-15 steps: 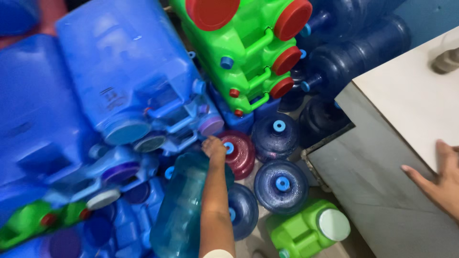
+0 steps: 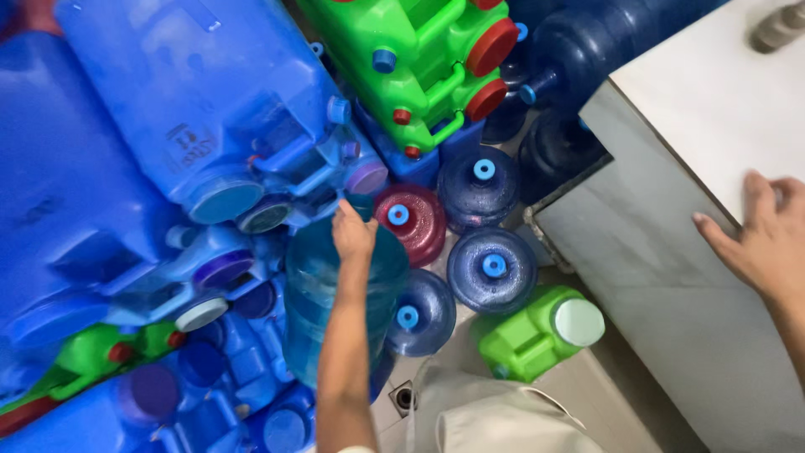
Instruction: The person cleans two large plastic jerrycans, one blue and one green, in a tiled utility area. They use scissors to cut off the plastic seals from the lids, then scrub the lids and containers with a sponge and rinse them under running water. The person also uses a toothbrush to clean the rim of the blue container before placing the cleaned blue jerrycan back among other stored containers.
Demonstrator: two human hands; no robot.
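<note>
My left hand (image 2: 352, 236) reaches forward and is closed over the neck of a pale blue translucent water jug (image 2: 309, 294), which stands among other containers on the floor. A dark red round jug (image 2: 418, 222) with a blue cap sits just right of that hand. My right hand (image 2: 761, 245) rests flat, fingers spread, on the edge of a white counter (image 2: 696, 101) at the right and holds nothing.
Big blue jerrycans (image 2: 201, 109) are stacked at the left, green ones with red caps (image 2: 419, 59) at the top. Dark blue round jugs (image 2: 491, 268) and a green jerrycan with a white cap (image 2: 537, 331) crowd the floor. A floor drain (image 2: 402, 398) is near my feet.
My left hand keeps its hold on the pale blue jug's neck, shifted slightly up and left in view. The right hand stays on the counter edge.
</note>
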